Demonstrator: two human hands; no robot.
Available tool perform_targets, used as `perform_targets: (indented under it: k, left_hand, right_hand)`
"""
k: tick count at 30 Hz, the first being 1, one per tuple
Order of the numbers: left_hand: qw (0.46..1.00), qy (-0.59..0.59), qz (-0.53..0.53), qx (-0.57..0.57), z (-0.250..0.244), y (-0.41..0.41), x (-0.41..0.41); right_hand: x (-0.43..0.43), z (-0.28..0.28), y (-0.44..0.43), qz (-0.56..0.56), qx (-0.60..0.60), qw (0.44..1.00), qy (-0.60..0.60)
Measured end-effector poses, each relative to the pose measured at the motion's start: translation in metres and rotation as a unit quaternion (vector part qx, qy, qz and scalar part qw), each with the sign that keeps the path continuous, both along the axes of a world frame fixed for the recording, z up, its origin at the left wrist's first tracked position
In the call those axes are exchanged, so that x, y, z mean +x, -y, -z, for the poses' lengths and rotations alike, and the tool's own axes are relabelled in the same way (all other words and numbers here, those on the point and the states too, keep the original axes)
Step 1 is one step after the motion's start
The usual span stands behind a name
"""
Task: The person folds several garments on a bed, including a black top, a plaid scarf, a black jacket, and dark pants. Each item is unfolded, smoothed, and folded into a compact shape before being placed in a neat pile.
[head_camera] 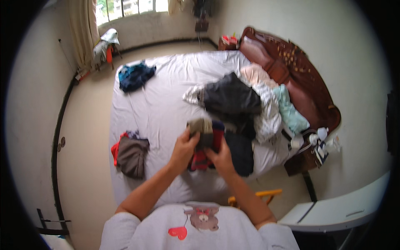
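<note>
Both my hands are raised over the near part of the bed, gripping a small bundle of cloth (204, 134) with olive, dark grey, navy and red parts. My left hand (184, 150) pinches its left side, thumb on top. On the right edge, by the red part, my right hand (222, 157) has hold of it. A red and dark checked cloth (200, 161) shows below the bundle; whether it is the same piece I cannot tell. Dark navy folded clothing (240, 153) lies just right of my right hand.
Around the pale bedsheet (165, 100) lie a brown garment (132, 156) over red cloth, blue clothes (136, 75), a black garment (231, 95) and a mint pillow (290, 109). A carved wooden headboard (290, 62) stands right. A cluttered nightstand (297, 162) and yellow frame (268, 193) are near right.
</note>
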State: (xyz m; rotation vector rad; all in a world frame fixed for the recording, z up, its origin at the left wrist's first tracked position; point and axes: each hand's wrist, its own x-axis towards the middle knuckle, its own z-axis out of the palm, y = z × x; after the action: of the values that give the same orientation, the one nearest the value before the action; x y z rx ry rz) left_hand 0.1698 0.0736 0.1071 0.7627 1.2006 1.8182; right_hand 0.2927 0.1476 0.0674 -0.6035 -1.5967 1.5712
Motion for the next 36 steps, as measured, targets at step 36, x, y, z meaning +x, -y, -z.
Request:
perform_targets:
  k: [36]
  left_hand:
    - [0.955, -0.093, 0.232, -0.157, 0.139, 0.025, 0.019]
  right_hand:
    - [0.008, -0.017, -0.002, -0.286, -0.341, 0.879, -0.172]
